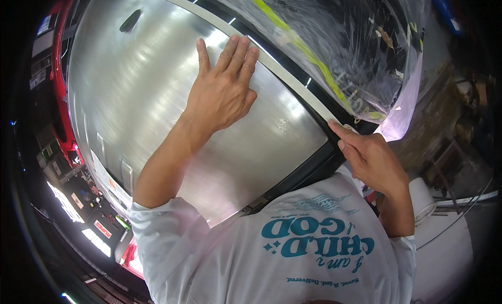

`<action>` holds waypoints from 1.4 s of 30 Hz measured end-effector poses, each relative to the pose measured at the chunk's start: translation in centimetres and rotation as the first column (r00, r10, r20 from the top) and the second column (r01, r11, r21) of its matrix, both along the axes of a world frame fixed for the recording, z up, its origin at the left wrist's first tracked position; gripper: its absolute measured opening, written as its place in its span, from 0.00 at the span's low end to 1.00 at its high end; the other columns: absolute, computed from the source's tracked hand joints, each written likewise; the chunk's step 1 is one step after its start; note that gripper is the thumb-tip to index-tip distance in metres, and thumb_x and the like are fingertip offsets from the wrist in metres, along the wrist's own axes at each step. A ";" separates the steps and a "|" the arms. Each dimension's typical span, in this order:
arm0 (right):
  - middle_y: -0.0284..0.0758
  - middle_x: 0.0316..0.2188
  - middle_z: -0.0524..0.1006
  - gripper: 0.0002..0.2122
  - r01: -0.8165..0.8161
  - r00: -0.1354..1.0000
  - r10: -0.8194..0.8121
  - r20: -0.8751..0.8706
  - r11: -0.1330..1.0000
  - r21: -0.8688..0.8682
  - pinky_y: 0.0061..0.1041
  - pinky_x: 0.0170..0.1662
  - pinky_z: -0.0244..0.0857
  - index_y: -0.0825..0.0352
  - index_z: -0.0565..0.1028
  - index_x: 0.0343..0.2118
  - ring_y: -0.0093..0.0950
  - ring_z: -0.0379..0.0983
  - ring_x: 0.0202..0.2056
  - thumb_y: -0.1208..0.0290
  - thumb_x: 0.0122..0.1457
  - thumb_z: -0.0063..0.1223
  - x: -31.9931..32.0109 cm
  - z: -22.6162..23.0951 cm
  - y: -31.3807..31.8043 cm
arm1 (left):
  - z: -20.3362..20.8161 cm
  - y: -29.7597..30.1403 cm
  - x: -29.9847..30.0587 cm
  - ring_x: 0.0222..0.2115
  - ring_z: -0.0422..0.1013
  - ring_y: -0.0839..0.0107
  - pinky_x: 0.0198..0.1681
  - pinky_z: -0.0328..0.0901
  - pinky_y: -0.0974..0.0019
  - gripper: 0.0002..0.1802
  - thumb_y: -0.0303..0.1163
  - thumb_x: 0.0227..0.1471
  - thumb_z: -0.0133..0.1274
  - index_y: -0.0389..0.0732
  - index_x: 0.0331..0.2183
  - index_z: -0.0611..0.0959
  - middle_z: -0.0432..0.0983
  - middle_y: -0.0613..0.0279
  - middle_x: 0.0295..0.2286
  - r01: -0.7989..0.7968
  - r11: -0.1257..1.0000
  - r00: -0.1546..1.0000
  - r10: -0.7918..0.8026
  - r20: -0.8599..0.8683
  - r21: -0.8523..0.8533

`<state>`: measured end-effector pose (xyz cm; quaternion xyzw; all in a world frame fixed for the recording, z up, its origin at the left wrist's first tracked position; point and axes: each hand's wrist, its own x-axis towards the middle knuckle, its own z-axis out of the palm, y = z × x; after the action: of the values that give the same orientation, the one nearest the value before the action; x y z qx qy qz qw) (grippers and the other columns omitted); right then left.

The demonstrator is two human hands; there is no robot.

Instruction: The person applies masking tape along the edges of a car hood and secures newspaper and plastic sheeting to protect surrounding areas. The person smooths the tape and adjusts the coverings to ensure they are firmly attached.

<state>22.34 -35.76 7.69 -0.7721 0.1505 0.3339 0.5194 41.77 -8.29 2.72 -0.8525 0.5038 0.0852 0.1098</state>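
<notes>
Left hand (222, 92): flat on panel (151, 79), fingers outstretched, tips at pale strip (294, 82). Right hand (374, 155): index at strip; grip cannot be told.

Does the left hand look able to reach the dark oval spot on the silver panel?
Probably yes: the left hand rests on the same silver panel, with nothing standing between it and the dark oval spot.

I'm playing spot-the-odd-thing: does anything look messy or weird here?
Yes, the clear plastic sheet at the upper right, above the right hand: it's wrinkled and bunched up, with a brown scrap on or under it.
</notes>
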 end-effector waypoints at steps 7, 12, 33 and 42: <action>0.40 0.15 0.70 0.20 -0.050 0.993 0.053 0.104 0.998 -0.027 0.27 0.23 0.63 0.66 0.75 0.63 0.23 0.65 0.14 0.75 0.70 0.49 0.2 -2.0 0.0 | 0.0 0.1 0.2 0.71 0.55 0.52 0.67 0.41 0.16 0.40 0.44 0.59 0.52 0.35 0.67 0.69 0.61 0.47 0.68 0.004 1.000 1.000 -0.004 -0.014 0.007; 0.40 0.14 0.71 0.20 -0.107 0.994 0.107 0.029 0.994 -0.004 0.27 0.24 0.65 0.67 0.75 0.63 0.24 0.70 0.15 0.75 0.70 0.48 1.4 -2.0 -0.3 | 0.0 0.0 0.2 0.71 0.54 0.53 0.67 0.40 0.15 0.40 0.44 0.58 0.52 0.36 0.68 0.69 0.60 0.48 0.69 -0.014 1.000 0.999 0.014 -0.030 0.007; 0.40 0.17 0.76 0.20 -0.159 0.985 0.161 -0.062 0.987 0.029 0.27 0.25 0.72 0.66 0.74 0.64 0.26 0.75 0.14 0.74 0.71 0.44 2.7 -1.9 -0.1 | 0.1 -0.2 -1.9 0.69 0.59 0.50 0.64 0.32 0.09 0.40 0.42 0.49 0.55 0.40 0.64 0.76 0.67 0.50 0.66 -0.038 0.991 0.989 0.019 -0.146 -0.129; 0.36 0.18 0.76 0.22 -0.153 0.964 0.174 -0.203 0.981 0.115 0.22 0.23 0.72 0.67 0.71 0.66 0.24 0.76 0.14 0.76 0.71 0.42 3.3 -1.7 -0.4 | -0.3 -0.9 -3.8 0.72 0.53 0.53 0.66 0.23 0.13 0.43 0.38 0.51 0.49 0.44 0.69 0.68 0.62 0.57 0.69 -0.077 0.991 0.971 0.050 -0.235 -0.109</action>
<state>25.59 -36.21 6.00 -0.7153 0.1238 0.4631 0.5085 37.93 -9.16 2.45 -0.8574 0.4898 0.1578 -0.0026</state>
